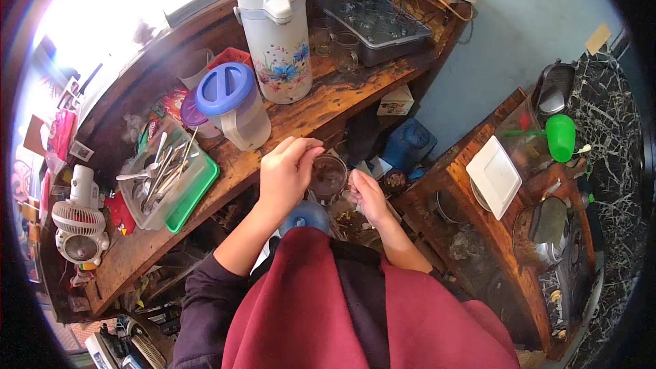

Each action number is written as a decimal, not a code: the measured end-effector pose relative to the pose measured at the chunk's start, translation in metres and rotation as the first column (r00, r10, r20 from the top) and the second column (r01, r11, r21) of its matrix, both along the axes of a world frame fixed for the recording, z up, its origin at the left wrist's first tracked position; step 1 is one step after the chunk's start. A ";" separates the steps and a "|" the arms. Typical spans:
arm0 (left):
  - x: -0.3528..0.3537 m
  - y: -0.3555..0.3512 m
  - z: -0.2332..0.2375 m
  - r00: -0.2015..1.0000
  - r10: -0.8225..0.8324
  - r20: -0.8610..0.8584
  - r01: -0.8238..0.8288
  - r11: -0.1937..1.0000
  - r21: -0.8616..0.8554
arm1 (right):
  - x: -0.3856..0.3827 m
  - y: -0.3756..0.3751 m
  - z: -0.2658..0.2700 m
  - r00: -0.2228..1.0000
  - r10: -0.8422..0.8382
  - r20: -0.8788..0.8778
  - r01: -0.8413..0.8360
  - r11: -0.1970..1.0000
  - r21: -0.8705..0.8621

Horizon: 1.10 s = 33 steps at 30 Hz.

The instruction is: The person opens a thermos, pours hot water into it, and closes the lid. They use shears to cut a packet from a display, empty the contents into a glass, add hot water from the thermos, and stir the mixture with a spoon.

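Observation:
A see-through glass mug (pixel 329 178) is in front of my body, seen from above, with a brownish look inside. My right hand (pixel 369 198) is closed at the mug's right side, apparently on its handle. My left hand (pixel 290 169) is raised at the mug's left rim, its fingertips pinched together and pointing over the opening. Whether something small sits between those fingertips is hidden. Below the mug, close to my clothing, shows the rounded top of a blue water jug (pixel 305 217).
On the curved wooden counter (pixel 301 126) stand a floral airpot (pixel 275 34), a blue-lidded pitcher (pixel 236 106), a cutlery bin (pixel 160 178) and a grey tub (pixel 376 27). At right, a wooden stand (pixel 471 184) bears a white tray (pixel 493 176) and a green cup (pixel 560 138).

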<state>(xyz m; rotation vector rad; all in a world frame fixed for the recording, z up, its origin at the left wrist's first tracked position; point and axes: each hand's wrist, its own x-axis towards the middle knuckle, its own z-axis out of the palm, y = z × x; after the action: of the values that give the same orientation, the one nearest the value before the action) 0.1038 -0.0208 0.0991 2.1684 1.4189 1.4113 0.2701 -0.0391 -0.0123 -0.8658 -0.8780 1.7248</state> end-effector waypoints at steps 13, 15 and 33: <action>-0.001 0.000 -0.008 1.000 0.012 0.009 -0.012 1.000 -0.011 | -0.002 -0.001 -0.006 1.000 0.014 0.022 -0.015 0.999 0.028; -0.004 -0.001 -0.009 1.000 0.015 0.008 -0.015 1.000 -0.021 | -0.001 -0.001 -0.007 0.999 0.028 0.034 -0.030 0.999 0.032; -0.002 -0.009 -0.016 0.986 -0.073 0.152 0.099 0.981 -0.169 | 0.000 -0.005 -0.012 0.999 0.032 -0.021 -0.032 0.999 0.024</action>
<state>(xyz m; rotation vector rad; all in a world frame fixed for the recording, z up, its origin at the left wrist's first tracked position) 0.1022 -0.0303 0.0831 1.9513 1.3275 1.3295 0.2703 -0.0443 -0.0246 -0.8206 -0.9011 1.7444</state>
